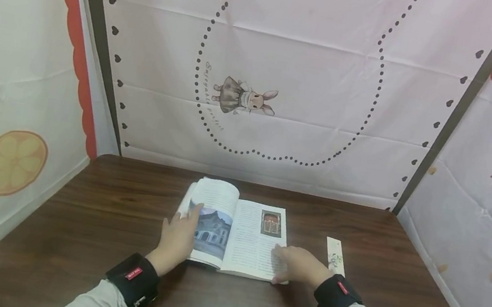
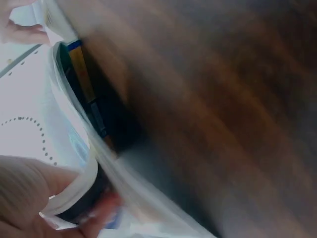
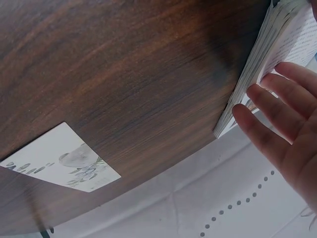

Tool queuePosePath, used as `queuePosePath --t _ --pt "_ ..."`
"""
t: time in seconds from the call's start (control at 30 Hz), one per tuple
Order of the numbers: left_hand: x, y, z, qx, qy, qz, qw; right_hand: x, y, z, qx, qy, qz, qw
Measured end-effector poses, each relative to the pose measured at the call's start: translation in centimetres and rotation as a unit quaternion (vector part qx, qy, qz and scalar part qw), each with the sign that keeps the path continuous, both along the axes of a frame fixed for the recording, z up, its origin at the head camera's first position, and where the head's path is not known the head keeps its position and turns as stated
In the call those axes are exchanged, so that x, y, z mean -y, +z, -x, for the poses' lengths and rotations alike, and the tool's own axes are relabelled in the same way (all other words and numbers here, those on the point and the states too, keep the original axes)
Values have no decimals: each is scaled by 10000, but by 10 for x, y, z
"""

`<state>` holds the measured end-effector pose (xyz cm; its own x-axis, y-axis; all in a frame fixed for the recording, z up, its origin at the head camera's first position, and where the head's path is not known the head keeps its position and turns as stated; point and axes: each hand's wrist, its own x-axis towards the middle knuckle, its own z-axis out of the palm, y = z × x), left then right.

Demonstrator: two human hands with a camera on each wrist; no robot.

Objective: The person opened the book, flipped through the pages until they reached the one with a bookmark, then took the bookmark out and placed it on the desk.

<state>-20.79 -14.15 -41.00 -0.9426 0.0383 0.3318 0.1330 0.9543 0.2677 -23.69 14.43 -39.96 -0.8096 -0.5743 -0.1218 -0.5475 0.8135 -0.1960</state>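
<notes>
An open book (image 1: 255, 250) lies on the brown table, with a building picture on its left page and a small door picture on the right. At its left side my left hand (image 1: 177, 241) grips the curved-up left pages, thumb over the page and fingers behind, as the left wrist view also shows. My right hand (image 1: 298, 265) rests at the lower right edge of the right page. In the right wrist view its fingers (image 3: 270, 106) are extended along the page edges. Just right of that hand lies a white bookmark (image 1: 335, 254) printed with a plant, partly hidden by the wrist.
The dark wood-grain table (image 1: 134, 200) extends around the book. A pale printed cloth (image 1: 295, 76) with a rabbit figure hangs behind it, and further cloths (image 1: 481, 210) stand at both sides. Black bands (image 1: 133, 280) wrap both wrists.
</notes>
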Motion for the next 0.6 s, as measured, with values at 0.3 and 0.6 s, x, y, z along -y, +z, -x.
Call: queuePosePath --t 0.3,0.6 --pt "-2 -7 -1 44 -1702 1037 9799 2 0 -3 153 -168 -42 9997" --pt "-17 -7 -5 1245 -1888 777 9710 2 5 -1 344 -275 -53 9990"
